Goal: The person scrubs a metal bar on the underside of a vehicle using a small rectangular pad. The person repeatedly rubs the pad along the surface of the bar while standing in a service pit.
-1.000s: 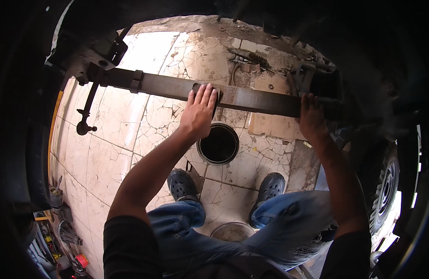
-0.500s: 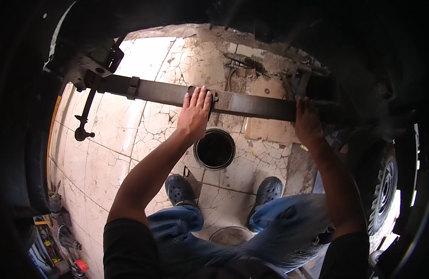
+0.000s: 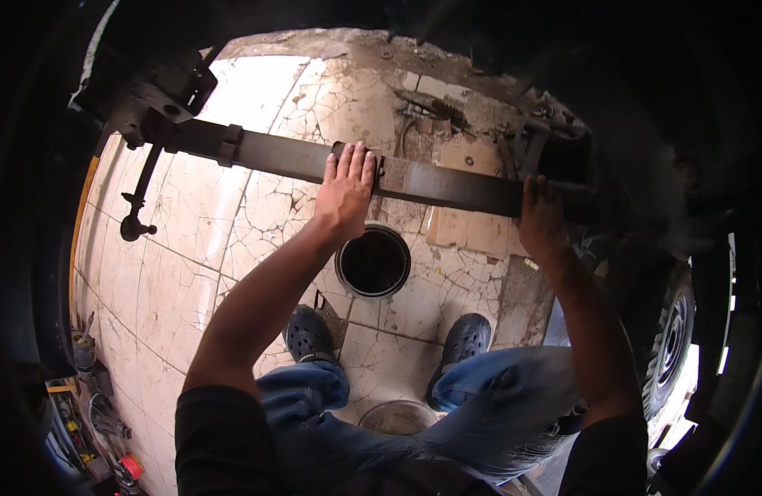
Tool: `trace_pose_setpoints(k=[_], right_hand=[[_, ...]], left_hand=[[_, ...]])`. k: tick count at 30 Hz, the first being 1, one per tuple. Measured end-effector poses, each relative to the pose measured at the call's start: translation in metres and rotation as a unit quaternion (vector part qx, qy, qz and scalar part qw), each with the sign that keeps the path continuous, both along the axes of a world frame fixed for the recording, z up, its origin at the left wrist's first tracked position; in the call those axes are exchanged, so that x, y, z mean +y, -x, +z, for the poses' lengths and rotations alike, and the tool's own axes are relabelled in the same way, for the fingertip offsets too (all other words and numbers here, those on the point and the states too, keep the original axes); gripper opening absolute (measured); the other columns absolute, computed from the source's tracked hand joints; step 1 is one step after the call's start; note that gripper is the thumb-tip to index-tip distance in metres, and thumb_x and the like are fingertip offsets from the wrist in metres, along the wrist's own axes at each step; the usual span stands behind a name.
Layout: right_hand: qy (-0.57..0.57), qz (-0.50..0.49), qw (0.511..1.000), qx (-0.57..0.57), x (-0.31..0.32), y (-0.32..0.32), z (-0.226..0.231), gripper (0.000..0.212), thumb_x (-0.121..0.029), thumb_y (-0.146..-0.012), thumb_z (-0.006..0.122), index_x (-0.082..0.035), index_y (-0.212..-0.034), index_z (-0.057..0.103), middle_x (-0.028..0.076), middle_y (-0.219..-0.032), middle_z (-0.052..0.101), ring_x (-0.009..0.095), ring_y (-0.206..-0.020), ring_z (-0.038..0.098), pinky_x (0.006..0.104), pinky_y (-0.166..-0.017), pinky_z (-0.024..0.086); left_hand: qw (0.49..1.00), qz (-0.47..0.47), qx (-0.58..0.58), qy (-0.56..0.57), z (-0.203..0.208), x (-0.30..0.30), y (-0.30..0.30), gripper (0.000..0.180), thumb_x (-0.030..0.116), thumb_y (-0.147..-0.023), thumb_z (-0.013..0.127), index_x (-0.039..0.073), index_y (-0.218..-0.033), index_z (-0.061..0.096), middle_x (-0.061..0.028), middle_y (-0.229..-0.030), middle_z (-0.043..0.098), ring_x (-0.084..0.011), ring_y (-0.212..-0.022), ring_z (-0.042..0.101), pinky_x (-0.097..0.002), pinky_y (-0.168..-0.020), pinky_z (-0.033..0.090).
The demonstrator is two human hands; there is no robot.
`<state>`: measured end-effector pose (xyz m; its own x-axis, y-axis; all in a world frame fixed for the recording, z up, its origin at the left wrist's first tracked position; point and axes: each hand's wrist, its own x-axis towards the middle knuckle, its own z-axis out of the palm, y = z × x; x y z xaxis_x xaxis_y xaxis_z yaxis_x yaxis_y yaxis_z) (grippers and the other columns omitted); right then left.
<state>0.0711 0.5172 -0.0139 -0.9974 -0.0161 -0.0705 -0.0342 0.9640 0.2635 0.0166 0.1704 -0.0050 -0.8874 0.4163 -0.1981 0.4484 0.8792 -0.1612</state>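
A long, dark, flat metal bar (image 3: 451,185), looking like a vehicle's leaf spring, runs across in front of me. My left hand (image 3: 345,194) lies on the middle of it with fingers stretched out, beside a small bolt-like part. Farther right, my right hand (image 3: 544,217) rests on the same bar. Its fingers extend over the top edge in shadow, and its thumb is hard to see. A clip (image 3: 230,145) wraps the bar toward its left end. There a short rod with a ball-like end (image 3: 135,225) hangs down.
A dark round open container (image 3: 373,261) stands on cracked floor tiles between my feet and the bar. A round metal lid or pan (image 3: 397,417) is below me. Dirty parts (image 3: 431,112) and cardboard (image 3: 468,225) lie beyond. A wheel (image 3: 672,343) stands right; tools (image 3: 92,430) lie left.
The whole view has shifted slightly, so the floor and container sit a little more to the left. Both hands keep their places on the bar.
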Motion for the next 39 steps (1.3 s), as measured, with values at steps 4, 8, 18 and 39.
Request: trace_pose_setpoints(k=[4,8,18,39], right_hand=[[-0.002,-0.023,0.999,-0.023,-0.016,-0.002,0.011,0.089,-0.031,-0.087,0.070,0.003,-0.151,0.019,0.027,-0.153,0.029,0.043,-0.143,0.028,0.0514,-0.118,0.023],[-0.029,-0.018,0.999,-0.033,-0.020,-0.001,0.012,0.091,-0.033,-0.086,0.070,0.004,-0.152,0.019,0.027,-0.153,0.029,0.042,-0.143,0.029,0.0520,-0.118,0.023],[-0.001,-0.002,1.000,-0.011,-0.009,-0.002,0.007,0.087,-0.032,-0.086,0.071,0.005,-0.150,0.023,0.028,-0.153,0.029,0.044,-0.142,0.030,0.0510,-0.116,0.026],[0.010,-0.023,0.999,-0.023,-0.018,0.000,0.007,0.091,-0.031,-0.087,0.071,0.003,-0.152,0.017,0.027,-0.153,0.027,0.044,-0.143,0.026,0.0515,-0.119,0.021]], left_hand=[[1.000,-0.012,0.004,-0.006,-0.008,-0.012,-0.009,0.091,0.012,-0.078,0.060,-0.002,-0.155,0.014,-0.0200,-0.163,0.013,-0.0335,-0.152,0.011,-0.0487,-0.123,0.010],[0.998,0.012,0.044,-0.042,-0.022,-0.002,0.019,0.095,0.013,-0.071,0.063,-0.005,-0.153,0.019,-0.0226,-0.162,0.015,-0.0351,-0.151,0.013,-0.0494,-0.123,0.012],[0.999,0.004,-0.008,0.039,-0.003,-0.004,-0.017,0.094,0.017,-0.079,0.063,-0.002,-0.156,0.011,-0.0207,-0.164,0.008,-0.0340,-0.152,0.009,-0.0486,-0.122,0.011],[0.994,-0.023,0.079,-0.078,-0.031,-0.016,0.005,0.092,0.012,-0.070,0.063,-0.006,-0.151,0.023,-0.0231,-0.160,0.019,-0.0349,-0.151,0.016,-0.0489,-0.122,0.013]])
